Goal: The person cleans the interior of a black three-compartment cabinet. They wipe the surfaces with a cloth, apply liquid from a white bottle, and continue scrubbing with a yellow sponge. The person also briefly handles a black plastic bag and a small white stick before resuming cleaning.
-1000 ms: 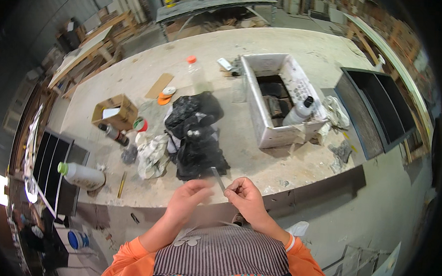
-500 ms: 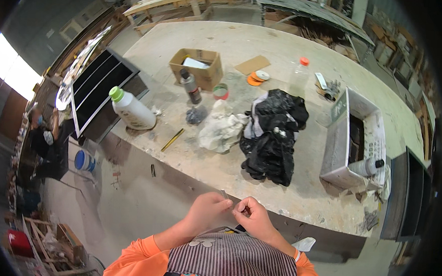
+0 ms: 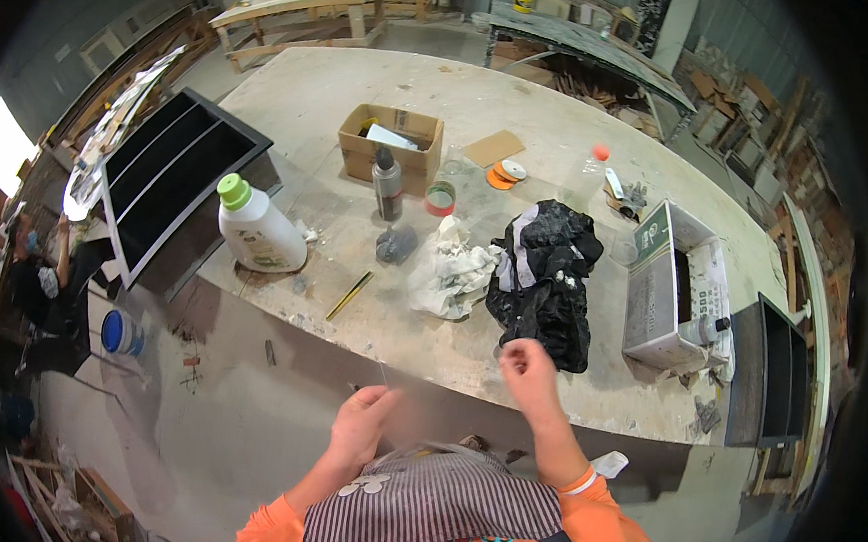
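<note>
My left hand (image 3: 361,426) is at the front of my striped apron (image 3: 431,506), below the table edge. Its fingers are pinched on a thin, needle-like thing (image 3: 383,372) that sticks up from the fingertips. My right hand (image 3: 532,382) is raised over the table's front edge, thumb and fingers pressed together. Whatever it pinches is too small to make out. Just beyond it lies a crumpled black bundle (image 3: 549,277) with a pale stripe, possibly a garment. A wrinkled white cloth or plastic (image 3: 452,272) is left of that.
On the white-topped table (image 3: 316,83) stand a green-capped white jug (image 3: 260,228), a dark spray can (image 3: 387,185), a cardboard box (image 3: 422,158), a tape roll (image 3: 440,199), and a white crate (image 3: 654,283). Black shelf units (image 3: 169,174) flank it. A person (image 3: 41,275) is at far left.
My hands were close together and have moved apart: the right went right and forward, the left went left and slightly down. The whole view has shifted a little.
</note>
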Tool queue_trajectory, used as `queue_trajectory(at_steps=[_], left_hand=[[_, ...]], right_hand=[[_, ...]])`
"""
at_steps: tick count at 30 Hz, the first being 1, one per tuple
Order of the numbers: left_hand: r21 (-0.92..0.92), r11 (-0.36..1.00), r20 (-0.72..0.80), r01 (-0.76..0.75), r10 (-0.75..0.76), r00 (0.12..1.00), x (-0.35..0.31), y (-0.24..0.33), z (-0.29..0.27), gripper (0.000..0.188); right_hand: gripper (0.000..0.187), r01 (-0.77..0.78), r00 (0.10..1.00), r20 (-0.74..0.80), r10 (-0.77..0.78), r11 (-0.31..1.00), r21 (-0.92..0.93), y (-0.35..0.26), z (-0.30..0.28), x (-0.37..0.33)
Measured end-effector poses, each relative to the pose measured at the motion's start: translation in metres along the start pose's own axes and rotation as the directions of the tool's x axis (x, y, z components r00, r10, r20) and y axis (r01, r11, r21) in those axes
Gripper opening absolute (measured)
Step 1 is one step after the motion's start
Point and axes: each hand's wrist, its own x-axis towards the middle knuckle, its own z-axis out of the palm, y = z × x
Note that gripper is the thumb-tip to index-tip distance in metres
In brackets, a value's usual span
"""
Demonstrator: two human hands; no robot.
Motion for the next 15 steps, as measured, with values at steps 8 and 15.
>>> queue_trajectory(at_steps=[8,15], left_hand=[[0.226,0.974,0.159,0.031,-0.068,0.985,0.043,0.0,0.022,0.015],[0.365,0.93,0.139,0.025,-0.082,0.987,0.104,-0.027,0.105,0.015]], right_hand=[[0.038,0.165,0.951,-0.161,-0.262,0.875,-0.455,0.066,-0.018,0.034],[0.018,-0.235,0.969,0.204,0.142,0.793,0.563,0.075,-0.055,0.038]])
